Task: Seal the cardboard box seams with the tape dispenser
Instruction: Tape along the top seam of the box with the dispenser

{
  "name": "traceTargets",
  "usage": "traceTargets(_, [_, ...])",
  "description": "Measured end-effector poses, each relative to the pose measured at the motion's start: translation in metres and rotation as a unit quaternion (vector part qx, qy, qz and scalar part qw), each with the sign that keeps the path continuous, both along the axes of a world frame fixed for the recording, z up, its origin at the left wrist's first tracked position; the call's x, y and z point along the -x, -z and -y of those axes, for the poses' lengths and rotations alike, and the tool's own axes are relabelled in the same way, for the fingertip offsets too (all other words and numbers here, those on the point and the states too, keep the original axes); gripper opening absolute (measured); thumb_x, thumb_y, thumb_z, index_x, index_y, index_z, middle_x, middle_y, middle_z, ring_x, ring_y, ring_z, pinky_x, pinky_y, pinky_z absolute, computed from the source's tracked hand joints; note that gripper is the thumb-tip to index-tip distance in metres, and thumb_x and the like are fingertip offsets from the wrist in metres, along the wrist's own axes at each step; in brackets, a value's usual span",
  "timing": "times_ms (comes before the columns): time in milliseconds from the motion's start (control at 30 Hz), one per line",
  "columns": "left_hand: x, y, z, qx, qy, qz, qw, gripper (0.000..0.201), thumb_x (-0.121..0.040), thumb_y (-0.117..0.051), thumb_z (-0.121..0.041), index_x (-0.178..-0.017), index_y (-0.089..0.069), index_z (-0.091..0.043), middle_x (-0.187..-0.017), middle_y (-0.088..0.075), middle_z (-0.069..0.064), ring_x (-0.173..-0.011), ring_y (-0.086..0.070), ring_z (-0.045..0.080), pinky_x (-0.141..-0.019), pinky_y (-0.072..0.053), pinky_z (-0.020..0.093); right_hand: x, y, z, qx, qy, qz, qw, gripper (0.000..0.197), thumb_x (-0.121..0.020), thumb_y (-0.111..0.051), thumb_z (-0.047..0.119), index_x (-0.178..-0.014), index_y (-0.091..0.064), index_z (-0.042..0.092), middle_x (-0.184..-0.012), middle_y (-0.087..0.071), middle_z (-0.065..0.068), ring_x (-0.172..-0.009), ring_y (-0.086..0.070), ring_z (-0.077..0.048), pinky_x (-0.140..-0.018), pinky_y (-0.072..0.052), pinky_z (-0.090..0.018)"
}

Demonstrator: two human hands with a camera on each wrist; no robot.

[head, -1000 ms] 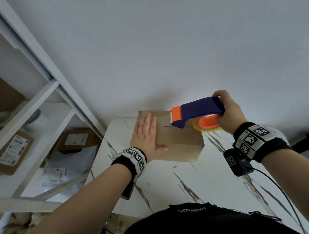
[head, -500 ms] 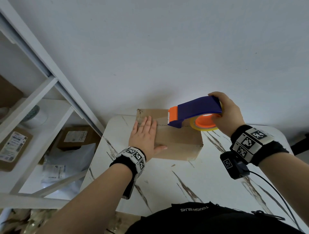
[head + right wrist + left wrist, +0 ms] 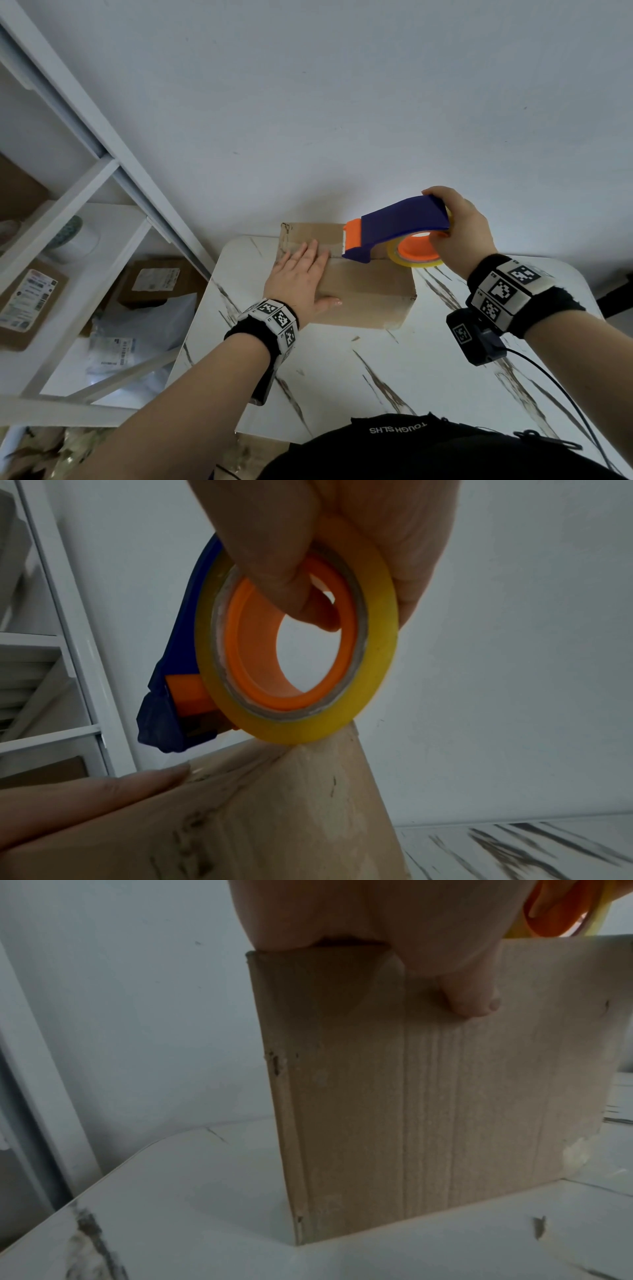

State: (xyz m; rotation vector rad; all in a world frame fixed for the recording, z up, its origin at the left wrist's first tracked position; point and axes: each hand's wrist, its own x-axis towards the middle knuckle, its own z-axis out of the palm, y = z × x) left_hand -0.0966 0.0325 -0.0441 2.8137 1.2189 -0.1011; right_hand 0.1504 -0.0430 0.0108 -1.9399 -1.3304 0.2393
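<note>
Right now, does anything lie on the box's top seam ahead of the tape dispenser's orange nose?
Yes. The left hand lies flat on the cardboard box, fingertips reaching the seam just left of the tape dispenser held by the right hand. If the run continues leftward, those fingers look to be in its path; otherwise nothing visible blocks it.

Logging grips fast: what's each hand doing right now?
Left hand: open, flat on the cardboard box.
Right hand: grips the tape dispenser.
</note>
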Motion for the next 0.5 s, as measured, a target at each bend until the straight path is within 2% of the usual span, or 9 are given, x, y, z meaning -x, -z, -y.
traceTargets(133, [-0.002, -0.002, 0.001, -0.003, 0.02, 0.0, 1.0, 0.088, -0.086, -0.042, -0.062, -0.149, -0.002, -0.017, -0.159, 0.001, 0.002, -0.147, -0.001, 0.017, -0.119, 0.0, 0.037, 0.0, 0.001, -0.001, 0.002, 0.0, 0.005, 1.0, 0.061, -0.07, -0.047, -0.015, -0.125, -0.053, 0.012, -0.114, -0.061, -0.015, -0.103, -0.053, -0.031, -0.081, -0.034, -0.024])
traceTargets(267, [-0.006, -0.003, 0.005, -0.006, 0.02, 0.009, 1.0, 0.088, -0.087, -0.042, -0.059, -0.149, -0.002, -0.013, -0.159, 0.0, 0.003, -0.146, -0.001, 0.015, -0.117, 0.005, 0.034, -0.001, 0.0, -0.001, 0.009, 0.0, 0.01, 1.0, 0.061, -0.071, -0.048, -0.015, -0.125, -0.053, 0.013, -0.114, -0.061, -0.015, -0.104, -0.053, -0.031, -0.081, -0.033, -0.023])
traceTargets(500, [-0.022, -0.004, 0.013, -0.004, 0.023, 0.036, 0.999, 0.093, -0.083, -0.051, -0.056, -0.149, -0.003, -0.011, -0.159, 0.0, 0.007, -0.146, -0.003, 0.018, -0.119, 0.0, 0.032, -0.001, 0.0, -0.002, 0.008, -0.004, 0.014, 1.0, 0.061, -0.07, -0.048, -0.015, -0.125, -0.053, 0.012, -0.114, -0.061, -0.015, -0.105, -0.053, -0.032, -0.081, -0.033, -0.023])
